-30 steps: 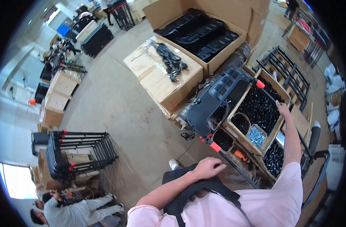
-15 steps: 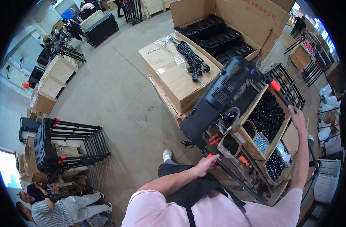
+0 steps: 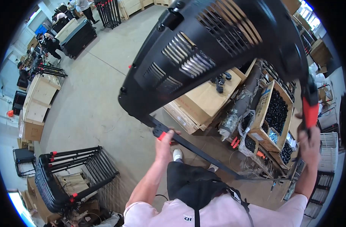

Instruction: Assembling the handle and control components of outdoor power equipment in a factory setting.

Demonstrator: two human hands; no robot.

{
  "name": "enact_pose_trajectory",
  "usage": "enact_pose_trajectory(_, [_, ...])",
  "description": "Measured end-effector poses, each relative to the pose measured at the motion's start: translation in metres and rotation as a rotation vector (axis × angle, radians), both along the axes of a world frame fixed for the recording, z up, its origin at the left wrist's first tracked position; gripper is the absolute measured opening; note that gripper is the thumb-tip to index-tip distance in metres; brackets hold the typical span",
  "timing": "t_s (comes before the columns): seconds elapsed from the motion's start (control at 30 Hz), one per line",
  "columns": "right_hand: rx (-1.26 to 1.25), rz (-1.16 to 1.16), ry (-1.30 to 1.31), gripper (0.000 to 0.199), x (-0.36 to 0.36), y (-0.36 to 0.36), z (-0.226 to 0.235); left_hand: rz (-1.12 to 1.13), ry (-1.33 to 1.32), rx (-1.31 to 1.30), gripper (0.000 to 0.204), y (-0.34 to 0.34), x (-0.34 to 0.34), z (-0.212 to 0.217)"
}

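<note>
In the head view, a black plastic housing (image 3: 142,89) with rows of slotted vents fills the upper middle, held up in front of the person and tilted, its lower end toward the left and its upper end toward the right. It sits across the ends of a black tubular frame (image 3: 197,152), whose two side tubes run down toward the person and meet a crossbar near the right forearm. The left hand (image 3: 164,146) grasps the left tube at its red sleeve (image 3: 162,136), close under the housing's lower corner. The right hand (image 3: 310,145), a little blurred, is wrapped around the right tube just below the larger red sleeve (image 3: 310,112) there; its exact finger positions cannot be told.

Beyond the housing, partly covered by it, a cardboard carton (image 3: 207,100) rests on a wooden pallet (image 3: 179,116), with black cable plugs (image 3: 219,84) on top. To the right of the carton lies a wrapped roll (image 3: 239,102), and next to it stands a wooden bin (image 3: 259,113) of glossy black parts (image 3: 278,109). Red-handled pliers (image 3: 235,142) lie near a plastic-lined container (image 3: 250,144) of small dark pieces. At the lower left, several more black tubular frames (image 3: 93,162) with red sleeves stand nested together on the floor (image 3: 93,102).
</note>
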State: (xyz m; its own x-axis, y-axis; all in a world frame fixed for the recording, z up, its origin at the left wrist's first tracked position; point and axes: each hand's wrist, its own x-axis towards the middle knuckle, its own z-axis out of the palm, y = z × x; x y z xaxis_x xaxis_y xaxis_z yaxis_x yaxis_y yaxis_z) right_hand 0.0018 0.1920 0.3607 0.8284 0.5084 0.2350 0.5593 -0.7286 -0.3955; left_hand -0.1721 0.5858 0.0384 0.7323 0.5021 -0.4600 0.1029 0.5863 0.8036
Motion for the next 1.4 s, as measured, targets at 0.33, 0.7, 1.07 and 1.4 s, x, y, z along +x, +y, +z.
enact_pose_trajectory(0.33, [-0.054,0.154,0.635,0.032,-0.065,0.092,-0.191,0.178,-0.023,0.296,0.023,0.205,0.042,-0.047])
enact_pose_trajectory(0.7, [0.321,0.129,0.544,0.027,-0.084,0.161,-0.483,-0.024,0.112,0.466,0.031,0.304,0.153,-0.12])
enact_pose_trajectory(1.07, [0.172,0.0,0.459,0.039,-0.059,0.187,-0.503,-0.089,0.257,0.611,0.033,0.304,0.219,-0.128])
enact_pose_trajectory(1.4, [-0.166,-0.316,0.904,0.047,-0.08,0.116,-0.477,-0.551,0.721,0.78,0.056,0.195,0.021,-0.304])
